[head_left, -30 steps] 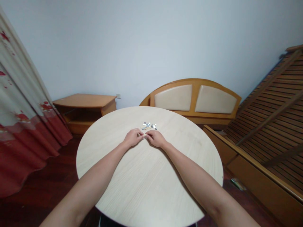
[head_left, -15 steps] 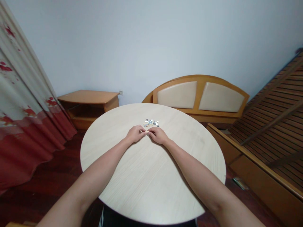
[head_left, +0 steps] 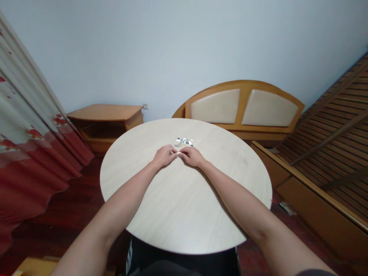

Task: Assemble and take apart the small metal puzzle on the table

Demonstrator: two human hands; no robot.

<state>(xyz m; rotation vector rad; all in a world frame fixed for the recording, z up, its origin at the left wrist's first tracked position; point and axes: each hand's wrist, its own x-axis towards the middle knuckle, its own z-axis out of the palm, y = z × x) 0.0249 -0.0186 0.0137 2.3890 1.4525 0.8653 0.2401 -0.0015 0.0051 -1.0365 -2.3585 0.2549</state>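
My left hand (head_left: 164,155) and my right hand (head_left: 193,156) rest together on the round pale wooden table (head_left: 143,184), fingertips touching. Both hands are pinched closed on something tiny between them that I cannot make out. Just beyond the fingertips lies a little heap of small pieces (head_left: 183,142), grey, white and tan, on the tabletop.
A low wooden cabinet (head_left: 106,119) stands at the back left by the wall. A wooden headboard with cream pads (head_left: 244,109) leans behind the table. Slatted bed frames (head_left: 330,142) lean at the right. A red and white curtain (head_left: 28,138) hangs at the left.
The view has shifted back and down a little, so the table sits higher in the frame. My hands stay pinched together in the same spot by the small pieces.
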